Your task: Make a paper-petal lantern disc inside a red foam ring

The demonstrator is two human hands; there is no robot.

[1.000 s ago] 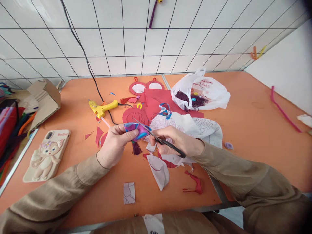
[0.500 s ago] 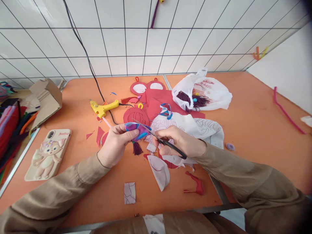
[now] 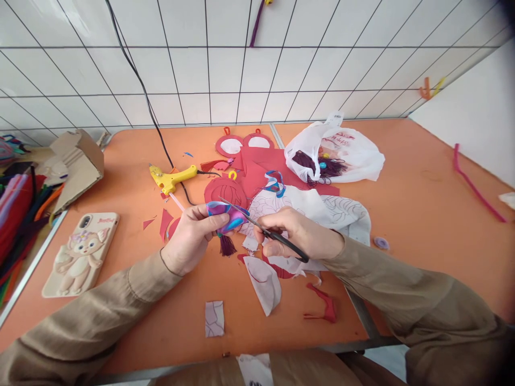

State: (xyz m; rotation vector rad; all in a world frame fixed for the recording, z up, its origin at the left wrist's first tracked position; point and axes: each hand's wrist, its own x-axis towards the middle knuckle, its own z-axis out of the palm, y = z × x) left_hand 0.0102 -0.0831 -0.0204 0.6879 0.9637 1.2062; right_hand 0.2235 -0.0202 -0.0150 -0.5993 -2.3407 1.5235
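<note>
My left hand (image 3: 193,236) pinches a small blue-and-purple patterned piece (image 3: 237,219) between thumb and fingers. A dark purple tassel (image 3: 227,245) hangs just below it. My right hand (image 3: 295,236) is closed round black-handled scissors (image 3: 284,244), whose blades point left and lie against the piece's right edge. Behind the blades is a round red piece (image 3: 225,188) with dark curved lines. White fabric (image 3: 341,212) with drawn outlines spreads beyond my right hand, over red sheet material (image 3: 267,161).
A yellow glue gun (image 3: 173,178) with a cord rests left of centre. The phone in a cartoon case (image 3: 80,254) lies at left, near torn cardboard (image 3: 82,166). A white plastic bag (image 3: 358,155) holds dark yarn. Red scraps (image 3: 328,308) and a pale offcut (image 3: 214,318) lie in front.
Almost nothing differs. The patterned piece has tilted very slightly in my left hand, and the scissors stay at its edge.
</note>
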